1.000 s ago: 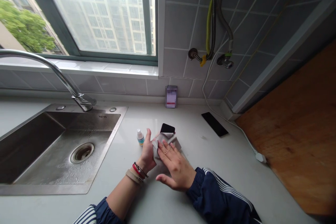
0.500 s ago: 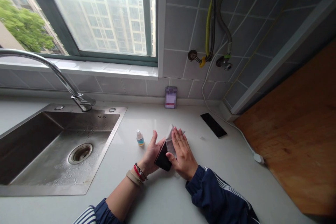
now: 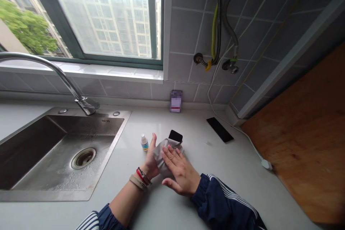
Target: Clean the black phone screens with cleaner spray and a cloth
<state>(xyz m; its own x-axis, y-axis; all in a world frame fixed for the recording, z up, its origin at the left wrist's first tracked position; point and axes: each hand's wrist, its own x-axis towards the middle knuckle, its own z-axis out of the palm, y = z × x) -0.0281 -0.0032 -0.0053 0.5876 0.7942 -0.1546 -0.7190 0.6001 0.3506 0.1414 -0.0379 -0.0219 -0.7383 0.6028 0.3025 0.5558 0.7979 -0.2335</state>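
Observation:
My left hand (image 3: 151, 161) holds a black smartphone (image 3: 175, 136) from below, its thumb pointing up along the left side. A grey cleaning cloth (image 3: 160, 151) covers the lower and middle part of the phone, so only its far end shows. On top of the cloth lies my right hand (image 3: 180, 172), open, with fingers stretched out flat and the thumb apart. Just left of my left thumb stands a small white bottle (image 3: 144, 143) with a blue and yellow label.
A second dark phone (image 3: 220, 129) lies on the counter at the right, near a white cable and plug (image 3: 266, 164). A pixelated upright card-like object (image 3: 176, 101) leans against the wall. At left are the steel sink (image 3: 90, 183) and tap (image 3: 64, 79).
My right hand and the cloth have moved down and left over the phone. The phone's far end now shows, while its near end is covered.

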